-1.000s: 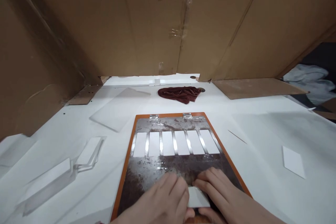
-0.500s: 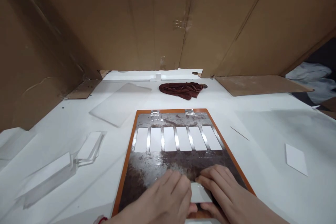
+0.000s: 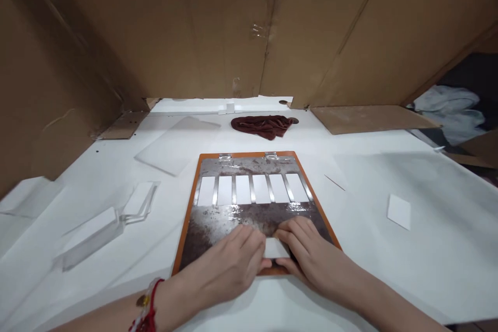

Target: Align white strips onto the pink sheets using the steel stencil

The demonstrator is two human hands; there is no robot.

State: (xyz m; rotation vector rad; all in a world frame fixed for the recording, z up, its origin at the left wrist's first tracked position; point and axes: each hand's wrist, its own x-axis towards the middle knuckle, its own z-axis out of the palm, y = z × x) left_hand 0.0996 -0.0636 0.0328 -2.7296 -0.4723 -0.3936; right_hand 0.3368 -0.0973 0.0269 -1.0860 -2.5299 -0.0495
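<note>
An orange-edged board point(image 3: 193, 198) lies on the white table, topped by a stained metal stencil plate point(image 3: 218, 220) with several white rectangular slots point(image 3: 252, 189). My left hand point(image 3: 229, 265) and my right hand point(image 3: 307, 254) rest at the plate's near edge, fingers pressed together around a small white card point(image 3: 275, 248) held between them. The thumbs sit below the card, the fingertips above it. A red cord bracelet point(image 3: 150, 305) is on my left wrist.
A dark red cloth point(image 3: 261, 125) lies beyond the board. Clear plastic holders point(image 3: 103, 225) and a clear sheet point(image 3: 177, 144) sit at left. A loose white card point(image 3: 399, 211) lies at right. Cardboard walls point(image 3: 218, 26) enclose the back and left.
The view has pulled back and tilted, so the board and my forearms show more fully. Both hands stay pressed on the white card at the plate's near edge.
</note>
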